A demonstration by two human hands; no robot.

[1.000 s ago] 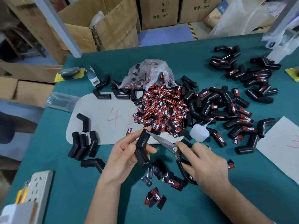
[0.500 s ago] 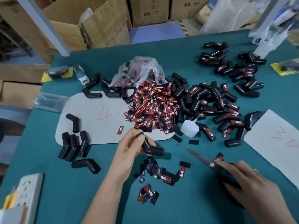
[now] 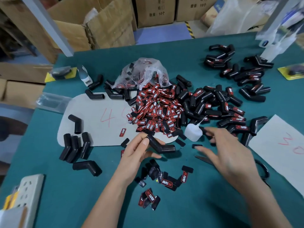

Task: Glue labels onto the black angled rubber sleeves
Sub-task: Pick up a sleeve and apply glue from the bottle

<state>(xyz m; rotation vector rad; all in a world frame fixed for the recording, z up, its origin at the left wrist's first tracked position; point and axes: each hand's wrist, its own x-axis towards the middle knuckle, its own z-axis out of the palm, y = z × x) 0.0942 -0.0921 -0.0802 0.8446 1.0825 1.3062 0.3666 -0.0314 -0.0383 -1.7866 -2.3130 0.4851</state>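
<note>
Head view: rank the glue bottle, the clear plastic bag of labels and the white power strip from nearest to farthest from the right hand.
1. Glue bottle: just beyond the right hand's fingers.
2. Clear plastic bag of labels: farther back, behind the label pile.
3. White power strip: far across, at the table's near left corner.

a: what sort of place is this looking like?

b: a small packing workshop or warehouse corner. brown cartons (image 3: 154,12) with printed quantity marks are standing stacked along the far wall, and an opened cardboard box (image 3: 92,28) is sitting just beside the table (image 3: 205,203).

a: and the bench itself?

b: it's wearing a teal cover, and it's carrying batch work: black angled rubber sleeves (image 3: 213,102) are lying in heaps, a pile of red-and-black labels (image 3: 156,111) is spilling from a plastic bag (image 3: 143,71), and a small glue bottle (image 3: 193,132) is standing among them.

a: anything else pointing that way?

b: grey cards (image 3: 98,119) with handwritten red numbers are lying under the piles, and yellow-black hazard tape (image 3: 189,29) is running across the floor.
</note>
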